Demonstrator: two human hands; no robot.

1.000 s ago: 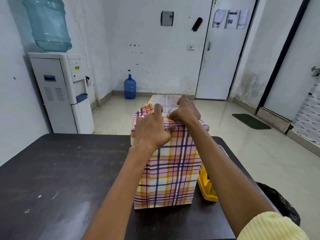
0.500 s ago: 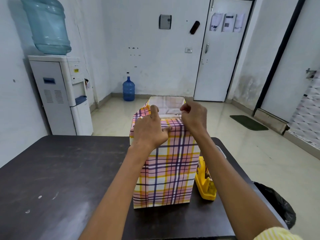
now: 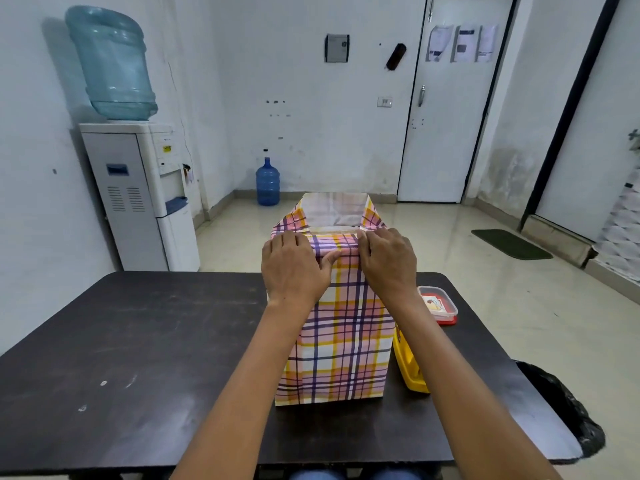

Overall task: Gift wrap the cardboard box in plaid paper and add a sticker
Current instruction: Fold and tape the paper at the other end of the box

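The box wrapped in plaid paper (image 3: 341,337) stands upright on the dark table (image 3: 145,344), pink, yellow and purple stripes facing me. Its near top flap is folded down; the far flap (image 3: 334,211) and the side flaps still stand up, white inside showing. My left hand (image 3: 294,268) lies on the top near edge at the left corner, fingers flat on the folded paper, thumb pointing right. My right hand (image 3: 388,259) presses the same fold at the right corner, fingers bent over the edge. The cardboard itself is hidden under the paper.
A yellow tape dispenser (image 3: 410,370) sits right beside the box. A small red-lidded container (image 3: 438,304) lies at the table's right edge. A water dispenser (image 3: 145,188) stands at the left wall, a black bag (image 3: 568,410) on the floor to the right.
My right hand lifted off the top, then came back down onto the right corner of the fold. My left hand slid slightly left. The camera tilted, revealing the red-lidded container.
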